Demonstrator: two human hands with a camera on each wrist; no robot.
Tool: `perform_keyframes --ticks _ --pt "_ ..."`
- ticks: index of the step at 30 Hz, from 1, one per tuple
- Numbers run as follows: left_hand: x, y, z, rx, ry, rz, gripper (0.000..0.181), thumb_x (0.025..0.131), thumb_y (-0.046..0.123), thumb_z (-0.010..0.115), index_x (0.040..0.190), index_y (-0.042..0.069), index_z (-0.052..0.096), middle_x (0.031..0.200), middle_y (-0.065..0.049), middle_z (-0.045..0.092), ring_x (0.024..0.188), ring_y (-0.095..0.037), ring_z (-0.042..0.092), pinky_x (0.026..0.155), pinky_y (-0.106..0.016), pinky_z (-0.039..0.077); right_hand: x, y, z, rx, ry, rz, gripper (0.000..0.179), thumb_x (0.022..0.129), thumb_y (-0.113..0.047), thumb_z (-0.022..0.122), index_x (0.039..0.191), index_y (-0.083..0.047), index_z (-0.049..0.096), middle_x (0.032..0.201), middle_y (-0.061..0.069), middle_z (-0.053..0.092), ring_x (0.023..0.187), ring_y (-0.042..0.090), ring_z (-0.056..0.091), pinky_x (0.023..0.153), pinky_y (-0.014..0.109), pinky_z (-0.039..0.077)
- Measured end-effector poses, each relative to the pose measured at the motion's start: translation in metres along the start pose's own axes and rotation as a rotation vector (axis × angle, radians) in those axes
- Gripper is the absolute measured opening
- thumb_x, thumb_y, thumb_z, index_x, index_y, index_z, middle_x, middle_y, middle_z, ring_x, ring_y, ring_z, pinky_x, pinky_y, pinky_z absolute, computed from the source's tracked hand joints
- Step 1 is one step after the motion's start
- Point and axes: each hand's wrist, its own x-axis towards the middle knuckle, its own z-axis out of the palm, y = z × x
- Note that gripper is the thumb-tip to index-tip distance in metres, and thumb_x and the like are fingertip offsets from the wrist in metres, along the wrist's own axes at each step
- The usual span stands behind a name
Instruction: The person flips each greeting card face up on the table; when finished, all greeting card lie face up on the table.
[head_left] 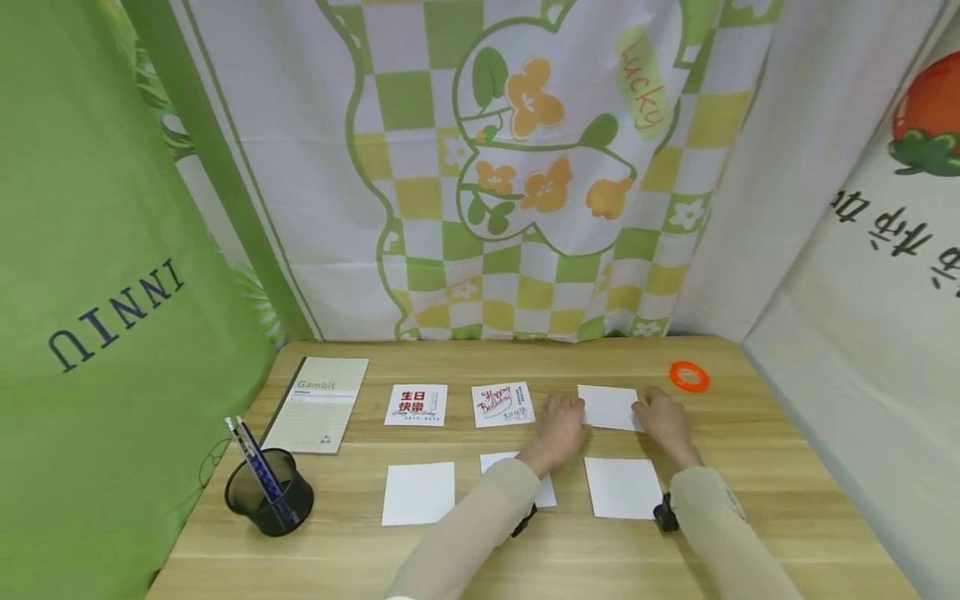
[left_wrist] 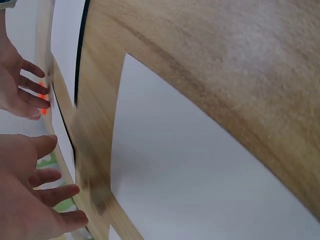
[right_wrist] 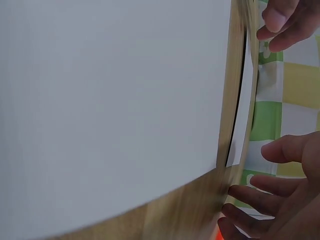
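Note:
A blank white card (head_left: 611, 407) lies on the wooden table in the back row, between both hands. By its left edge is the left hand (head_left: 560, 429), its fingers loosely spread in the left wrist view. The right hand (head_left: 667, 423) is at the opposite edge; in the right wrist view its fingers (right_wrist: 260, 199) are relaxed and apart. Neither hand curls round the card; whether fingertips touch it I cannot tell. Nearer the person lie a white card (head_left: 622, 487) and another white card (head_left: 546, 490), partly covered by the left forearm.
Two printed birthday cards, one with red characters (head_left: 416, 404) and one with red script (head_left: 502, 404), lie left of the hands. A third front card (head_left: 418, 493), a notebook (head_left: 318, 406), a mesh pen cup (head_left: 258, 500) and an orange tape ring (head_left: 678, 379) surround them.

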Motion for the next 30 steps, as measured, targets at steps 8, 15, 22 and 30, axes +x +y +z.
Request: perform_keyframes --ticks 8,15,22,30 --pt "0.004 -0.008 0.009 0.019 0.032 0.052 0.030 0.091 0.033 0.065 0.112 0.013 0.062 0.102 0.000 0.062 0.094 -0.018 0.053 0.091 -0.030 0.045 0.005 -0.006 0.007 -0.008 0.030 -0.011 0.023 0.088 -0.015 0.051 0.099 0.004 0.057 0.088 0.023 0.059 0.080 0.043 0.054 0.065 0.048 0.043" --pt "0.004 -0.008 0.010 0.028 0.052 0.081 0.027 0.090 0.031 0.066 0.108 0.013 0.061 0.102 -0.001 0.063 0.093 -0.017 0.054 0.087 -0.027 0.047 0.006 -0.007 0.011 -0.012 0.071 -0.047 0.024 0.087 -0.014 0.053 0.096 0.007 0.058 0.090 0.028 0.060 0.078 0.048 0.055 0.065 0.053 0.043" --pt "0.002 -0.005 0.013 0.102 0.072 0.138 0.023 0.090 0.031 0.067 0.102 0.013 0.062 0.105 -0.003 0.065 0.095 -0.017 0.058 0.093 -0.032 0.044 0.002 -0.015 0.015 0.029 -0.007 0.024 0.043 0.091 -0.015 0.050 0.124 0.013 0.052 0.119 0.033 0.057 0.106 0.053 0.053 0.087 0.060 0.044" --pt "0.006 -0.008 0.018 0.083 0.089 0.148 0.024 0.089 0.027 0.068 0.105 0.009 0.062 0.109 -0.006 0.065 0.102 -0.017 0.058 0.099 -0.035 0.041 0.008 -0.016 0.018 0.231 -0.015 0.090 0.046 0.092 -0.012 0.049 0.129 0.016 0.045 0.124 0.037 0.052 0.115 0.049 0.050 0.097 0.057 0.041"
